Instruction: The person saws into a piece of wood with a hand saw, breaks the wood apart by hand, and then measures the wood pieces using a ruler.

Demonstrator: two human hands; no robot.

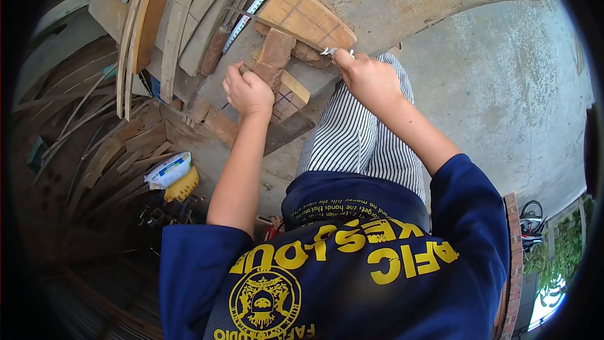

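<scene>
Thin dark strip [277,28] is being held by right hand [371,79], angled toward 10 o'clock across marked wood [305,12]. Left hand [250,92] is being curled at 7 o'clock from brown block [275,50]; contents cannot be told.

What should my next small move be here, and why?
Probably steady the brick with your left hand before moving the thin dark strip. The brick overlaps the marked wood block, your left hand is just beside it, and the strip, whose end your right hand seems to hold, passes close to the brick.
</scene>
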